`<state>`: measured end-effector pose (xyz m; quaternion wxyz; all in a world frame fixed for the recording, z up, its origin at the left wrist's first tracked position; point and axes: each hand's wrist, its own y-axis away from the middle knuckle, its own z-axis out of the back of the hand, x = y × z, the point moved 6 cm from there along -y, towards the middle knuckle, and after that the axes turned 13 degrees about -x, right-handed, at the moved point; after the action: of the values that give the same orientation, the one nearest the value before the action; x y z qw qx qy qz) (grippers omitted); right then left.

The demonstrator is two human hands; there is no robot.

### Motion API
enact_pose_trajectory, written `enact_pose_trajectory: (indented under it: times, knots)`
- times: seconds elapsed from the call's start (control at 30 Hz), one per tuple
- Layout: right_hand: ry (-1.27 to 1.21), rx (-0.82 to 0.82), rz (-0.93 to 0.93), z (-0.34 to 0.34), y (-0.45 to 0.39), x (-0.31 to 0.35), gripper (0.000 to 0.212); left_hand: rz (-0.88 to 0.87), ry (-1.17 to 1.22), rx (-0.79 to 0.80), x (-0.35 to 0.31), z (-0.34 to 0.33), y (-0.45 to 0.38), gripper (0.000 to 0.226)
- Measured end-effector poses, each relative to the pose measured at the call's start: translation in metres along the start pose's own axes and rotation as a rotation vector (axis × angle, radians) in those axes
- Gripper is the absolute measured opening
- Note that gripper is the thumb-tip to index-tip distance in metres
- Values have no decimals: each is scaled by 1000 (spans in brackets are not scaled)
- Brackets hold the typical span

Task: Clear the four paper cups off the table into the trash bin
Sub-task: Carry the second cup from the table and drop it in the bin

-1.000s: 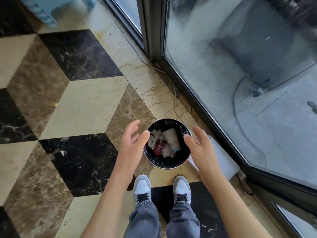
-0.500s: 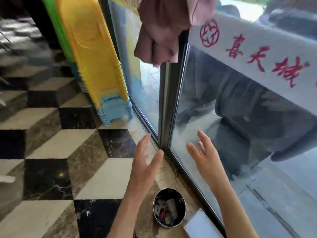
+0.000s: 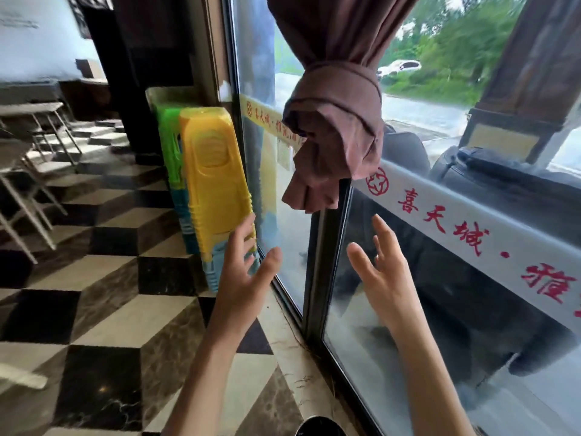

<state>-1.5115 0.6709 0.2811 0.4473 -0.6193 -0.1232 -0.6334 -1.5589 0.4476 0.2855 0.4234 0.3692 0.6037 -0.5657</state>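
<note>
Checkered marble floor (image 3: 110, 309) fills the left of the frame; glass window panels (image 3: 440, 309) fill the right. My left hand (image 3: 242, 278) is raised at centre frame with its fingers (image 3: 243, 234) spread apart and holding nothing. My right hand (image 3: 382, 278) is raised just right of centre, fingers (image 3: 382, 231) likewise spread and empty. Both palms face each other, well apart. At the bottom edge, between my forearms, I see only the dark rim of the trash bin (image 3: 319, 427); its contents are out of view. Behind the left hand stands a stack of yellow, green and blue plastic stools (image 3: 210, 184). Above the hands hangs a knotted brown curtain (image 3: 333, 121). Folding chairs (image 3: 28, 171) occupy the left edge.
</note>
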Motion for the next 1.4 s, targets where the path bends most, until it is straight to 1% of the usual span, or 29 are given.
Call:
enact_pose_trajectory:
  times: [0.13, 0.33, 0.43, 0.47, 0.57, 0.6, 0.7, 0.8, 0.93, 1.0, 1.07, 1.17, 1.27, 1.3, 1.4]
  knots:
    - [-25, 62, 51, -18, 6, 17, 86, 3, -22, -81, -10, 29, 2, 74]
    - [-116, 238, 146, -49, 19, 47, 85, 15, -82, -311, -21, 87, 30, 85]
    - [-201, 379, 193, -67, 37, 64, 74, 10, -120, -451, -32, 119, 60, 86]
    - [-222, 428, 205, -73, 44, 69, 75, 15, -134, -507, -36, 130, 72, 82]
    - [-258, 545, 211, -88, 72, 85, 87, 9, -214, -652, -52, 165, 115, 67]
    - [-271, 584, 213, -92, 83, 91, 88, 9, -242, -686, -59, 176, 132, 66]
    - [-345, 728, 214, -107, 127, 116, 88, 3, -302, -813, -82, 213, 184, 77]
    - [-424, 859, 253, -120, 186, 146, 87, -1, -348, -962, -110, 248, 243, 78]
    - [-512, 1046, 321, -130, 285, 196, 76, -17, -420, -1164, -153, 298, 342, 75]
    - [-568, 1176, 336, -128, 345, 223, 78, -30, -456, -1271, -176, 324, 401, 68]
    - [-620, 1301, 350, -119, 410, 252, 83, -40, -514, -1379, -201, 349, 465, 62]
    - [-697, 1436, 393, -95, 512, 293, 84, -36, -576, -1538, -237, 377, 568, 63]
    - [-754, 1579, 394, -58, 619, 330, 86, -28, -592, -1693, -273, 398, 675, 74]
    - [-780, 1634, 397, -43, 654, 340, 87, -37, -593, -1759, -286, 404, 711, 74]
    - [-828, 1743, 450, 1, 747, 367, 85, -57, -642, -1915, -320, 410, 806, 61]
